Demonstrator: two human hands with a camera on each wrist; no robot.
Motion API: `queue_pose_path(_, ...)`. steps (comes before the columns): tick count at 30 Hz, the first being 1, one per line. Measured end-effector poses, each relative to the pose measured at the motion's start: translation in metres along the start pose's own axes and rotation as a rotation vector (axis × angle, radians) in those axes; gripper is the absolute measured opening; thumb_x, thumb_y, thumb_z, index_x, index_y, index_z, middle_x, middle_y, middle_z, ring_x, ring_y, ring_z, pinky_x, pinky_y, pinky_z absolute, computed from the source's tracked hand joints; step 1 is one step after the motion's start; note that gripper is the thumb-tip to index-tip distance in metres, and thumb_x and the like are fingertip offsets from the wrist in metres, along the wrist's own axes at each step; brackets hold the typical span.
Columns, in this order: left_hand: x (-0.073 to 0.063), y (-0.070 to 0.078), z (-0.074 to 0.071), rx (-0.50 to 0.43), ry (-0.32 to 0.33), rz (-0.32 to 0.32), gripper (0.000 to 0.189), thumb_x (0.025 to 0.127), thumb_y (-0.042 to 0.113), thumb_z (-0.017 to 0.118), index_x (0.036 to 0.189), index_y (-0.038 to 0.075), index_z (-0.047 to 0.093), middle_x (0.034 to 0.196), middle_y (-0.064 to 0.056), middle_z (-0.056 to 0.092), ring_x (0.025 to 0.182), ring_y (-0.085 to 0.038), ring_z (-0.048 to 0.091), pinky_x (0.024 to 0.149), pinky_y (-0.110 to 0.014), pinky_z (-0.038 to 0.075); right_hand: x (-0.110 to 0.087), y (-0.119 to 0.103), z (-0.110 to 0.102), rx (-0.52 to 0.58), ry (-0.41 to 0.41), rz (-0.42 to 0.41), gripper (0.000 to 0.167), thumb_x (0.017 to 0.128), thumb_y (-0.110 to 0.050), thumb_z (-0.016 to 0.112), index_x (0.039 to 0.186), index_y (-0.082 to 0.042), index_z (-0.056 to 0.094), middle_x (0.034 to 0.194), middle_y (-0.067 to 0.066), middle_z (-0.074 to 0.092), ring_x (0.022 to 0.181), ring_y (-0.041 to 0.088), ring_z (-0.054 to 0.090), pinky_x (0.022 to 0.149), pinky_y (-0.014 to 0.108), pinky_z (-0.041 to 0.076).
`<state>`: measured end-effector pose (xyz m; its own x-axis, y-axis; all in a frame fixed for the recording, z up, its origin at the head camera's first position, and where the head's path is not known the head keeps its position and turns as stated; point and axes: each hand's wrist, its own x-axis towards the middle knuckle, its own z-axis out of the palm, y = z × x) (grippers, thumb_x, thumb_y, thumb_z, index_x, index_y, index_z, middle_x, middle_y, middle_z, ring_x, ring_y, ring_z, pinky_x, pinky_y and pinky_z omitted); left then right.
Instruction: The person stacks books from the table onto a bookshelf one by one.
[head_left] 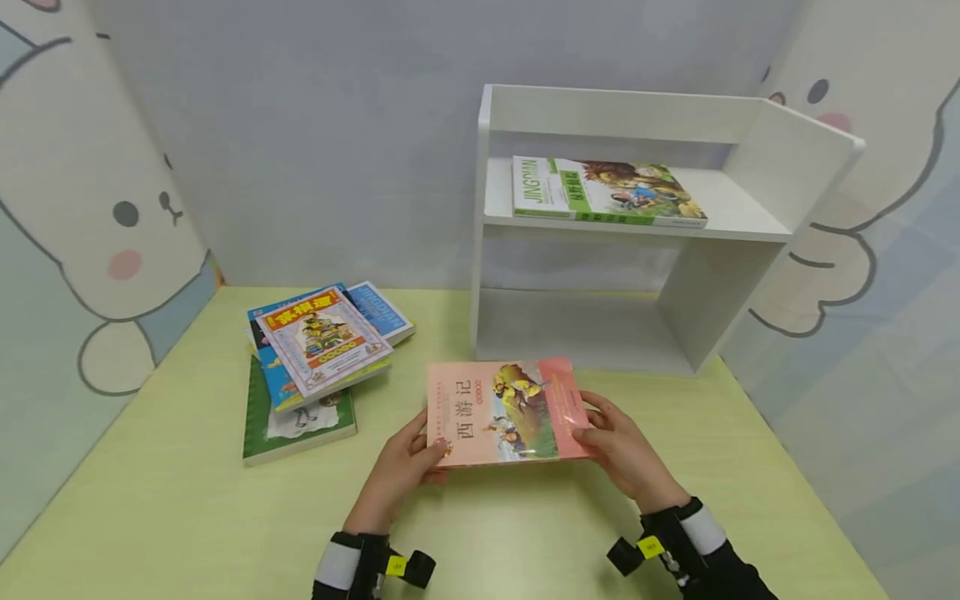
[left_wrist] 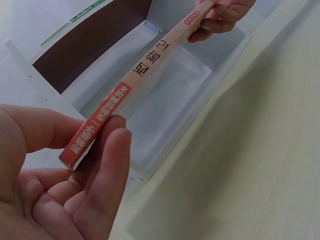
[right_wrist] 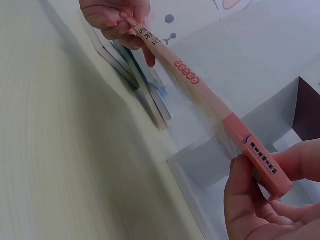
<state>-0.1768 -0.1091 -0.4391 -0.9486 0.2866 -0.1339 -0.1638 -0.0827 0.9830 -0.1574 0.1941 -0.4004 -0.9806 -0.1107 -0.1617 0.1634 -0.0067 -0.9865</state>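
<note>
A pink picture book [head_left: 510, 412] is held up level above the table by both hands, its spine toward me. My left hand [head_left: 401, 471] pinches its left end, thumb on the cover and fingers beneath. At the opposite end my right hand [head_left: 626, 450] grips it the same way. In the left wrist view the spine [left_wrist: 145, 70] runs from the left hand up to the right one. The right wrist view shows the red end of the book [right_wrist: 257, 157] between thumb and fingers. Behind it stands a white two-tier shelf [head_left: 483, 250].
A green-and-white book [head_left: 611, 192] lies flat on the shelf's upper tier. To the left on the table [head_left: 187, 517] is a loose pile of several books, a purple-bordered book [head_left: 324, 342] on top and a green book [head_left: 300, 429] low in front. Walls stand behind and at both sides.
</note>
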Motion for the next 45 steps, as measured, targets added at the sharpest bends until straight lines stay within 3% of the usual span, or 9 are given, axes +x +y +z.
queue_pose_path(5, 0.009, 0.0, 0.008, 0.027, -0.014, 0.031, 0.064, 0.097, 0.009, 0.058, 0.153, 0.007, 0.027, 0.12, -0.023, 0.063, 0.081, -0.021, 0.069, 0.068, -0.034, 0.058, -0.001, 0.001, -0.01, -0.062, 0.062, -0.025, 0.063, 0.098, -0.001, 0.05, 0.154, -0.002, 0.019, 0.121, 0.017, 0.044, 0.095, 0.015, 0.06, 0.081, 0.025, 0.054)
queue_pose_path(12, 0.031, 0.002, 0.025, 0.134, 0.001, 0.044, 0.065, 0.096, 0.008, 0.061, 0.152, 0.006, 0.03, 0.111, -0.021, 0.065, 0.075, -0.02, 0.068, 0.063, -0.034, 0.058, 0.001, 0.005, -0.025, -0.105, 0.185, 0.016, 0.058, 0.101, -0.009, 0.05, 0.152, 0.002, 0.024, 0.139, 0.024, 0.038, 0.092, 0.011, 0.059, 0.082, 0.021, 0.053)
queue_pose_path(18, 0.051, 0.0, 0.04, 0.215, 0.013, 0.035, 0.065, 0.094, 0.006, 0.063, 0.151, 0.006, 0.032, 0.104, -0.018, 0.067, 0.07, -0.021, 0.07, 0.057, -0.032, 0.057, 0.003, 0.005, -0.034, -0.056, 0.272, 0.018, 0.055, 0.102, -0.009, 0.049, 0.15, 0.004, 0.025, 0.138, 0.025, 0.041, 0.092, 0.006, 0.06, 0.082, 0.019, 0.052)
queue_pose_path(21, 0.058, 0.001, 0.046, 0.247, 0.014, 0.061, 0.061, 0.093, 0.007, 0.064, 0.148, 0.003, 0.038, 0.1, -0.016, 0.068, 0.067, -0.019, 0.069, 0.056, -0.031, 0.057, 0.004, 0.006, -0.039, -0.027, 0.3, 0.001, 0.054, 0.102, -0.007, 0.047, 0.149, 0.006, 0.024, 0.138, 0.025, 0.042, 0.092, 0.002, 0.06, 0.081, 0.018, 0.052)
queue_pose_path(27, 0.072, -0.002, 0.054, 0.31, 0.033, 0.096, 0.049, 0.091, 0.009, 0.067, 0.137, -0.002, 0.052, 0.09, -0.011, 0.071, 0.061, -0.016, 0.065, 0.054, -0.026, 0.054, 0.004, 0.015, -0.049, 0.014, 0.333, 0.018, 0.055, 0.102, -0.009, 0.047, 0.149, 0.008, 0.023, 0.128, 0.012, 0.051, 0.09, -0.001, 0.06, 0.078, 0.018, 0.05)
queue_pose_path(33, 0.088, 0.003, 0.061, 0.352, 0.075, 0.177, 0.033, 0.09, 0.007, 0.068, 0.121, -0.005, 0.064, 0.081, -0.009, 0.072, 0.064, -0.026, 0.069, 0.054, -0.03, 0.055, 0.015, 0.022, -0.056, 0.102, 0.359, 0.019, 0.054, 0.103, -0.012, 0.047, 0.147, 0.011, 0.026, 0.108, 0.002, 0.059, 0.086, 0.002, 0.062, 0.079, 0.019, 0.052)
queue_pose_path(37, 0.101, 0.005, 0.064, 0.378, 0.114, 0.217, 0.025, 0.089, 0.008, 0.07, 0.111, -0.004, 0.069, 0.076, -0.008, 0.071, 0.065, -0.03, 0.07, 0.053, -0.031, 0.055, 0.026, 0.024, -0.059, 0.151, 0.381, 0.023, 0.052, 0.103, -0.011, 0.046, 0.147, 0.01, 0.027, 0.111, 0.005, 0.057, 0.086, 0.003, 0.062, 0.08, 0.019, 0.052)
queue_pose_path(41, 0.116, 0.0, 0.069, 0.375, 0.142, 0.229, 0.019, 0.088, 0.009, 0.071, 0.103, -0.002, 0.072, 0.074, -0.008, 0.071, 0.062, -0.027, 0.07, 0.051, -0.026, 0.054, 0.035, 0.024, -0.062, 0.173, 0.418, 0.018, 0.053, 0.102, -0.01, 0.047, 0.148, 0.009, 0.027, 0.116, 0.01, 0.053, 0.084, 0.003, 0.062, 0.079, 0.018, 0.052)
queue_pose_path(45, 0.128, -0.007, 0.076, 0.37, 0.154, 0.203, 0.02, 0.088, 0.01, 0.072, 0.104, -0.001, 0.072, 0.077, -0.008, 0.072, 0.057, -0.018, 0.068, 0.05, -0.024, 0.052, 0.04, 0.023, -0.064, 0.193, 0.444, 0.015, 0.055, 0.101, -0.006, 0.047, 0.149, 0.009, 0.024, 0.106, 0.005, 0.056, 0.08, 0.004, 0.062, 0.074, 0.018, 0.053)
